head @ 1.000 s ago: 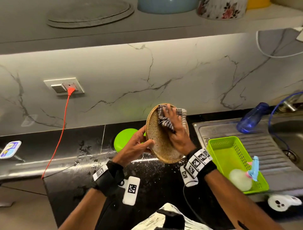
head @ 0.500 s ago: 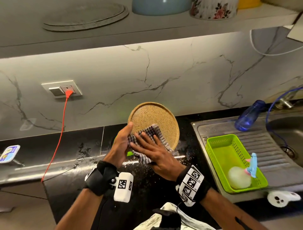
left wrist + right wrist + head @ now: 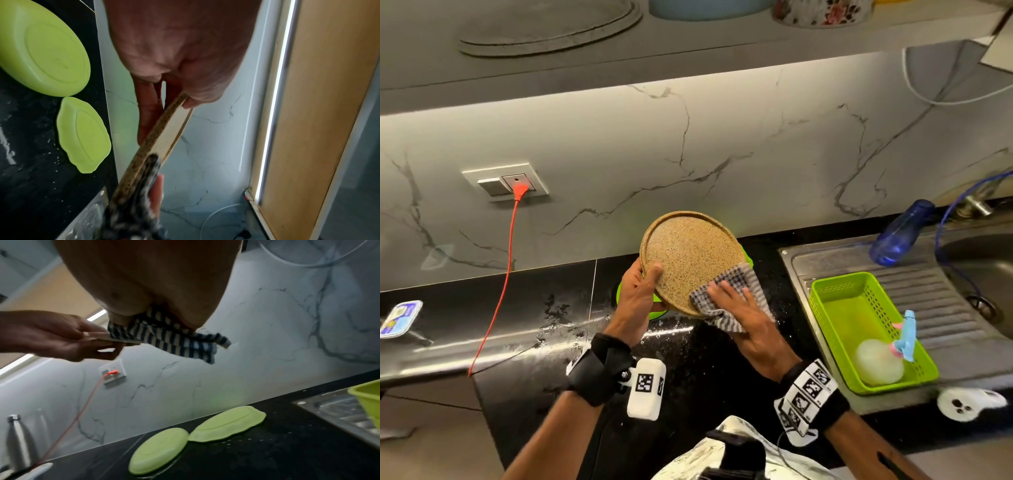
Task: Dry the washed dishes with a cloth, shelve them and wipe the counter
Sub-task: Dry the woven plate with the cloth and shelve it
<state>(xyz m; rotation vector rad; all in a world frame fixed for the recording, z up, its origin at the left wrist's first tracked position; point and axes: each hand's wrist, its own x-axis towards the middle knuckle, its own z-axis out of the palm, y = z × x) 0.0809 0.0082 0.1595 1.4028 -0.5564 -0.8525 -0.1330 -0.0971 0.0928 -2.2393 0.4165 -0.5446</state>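
Observation:
A round speckled tan plate (image 3: 693, 257) is held tilted above the black counter (image 3: 534, 315). My left hand (image 3: 640, 291) pinches its left rim, thumb on the face and fingers behind; the left wrist view shows the plate (image 3: 164, 128) edge-on in that pinch. My right hand (image 3: 739, 308) lies with straight fingers on a checked cloth (image 3: 736, 284) and presses it against the plate's lower right edge. In the right wrist view the cloth (image 3: 174, 340) is wrapped over that rim. Two green dishes (image 3: 158, 451) (image 3: 228, 423) lie upside down on the wet counter below.
A green basket (image 3: 835, 291) holding a sponge and brush sits on the steel drainboard (image 3: 935, 291) to the right, beside a blue bottle (image 3: 900, 233). An orange cord (image 3: 500, 274) runs from the wall socket across the counter. Above is a shelf (image 3: 688, 58) with plates and bowls.
The plate has been turned so its face is toward me. My right hand and the cloth slid from the plate's top to its lower left, then across to the lower right edge.

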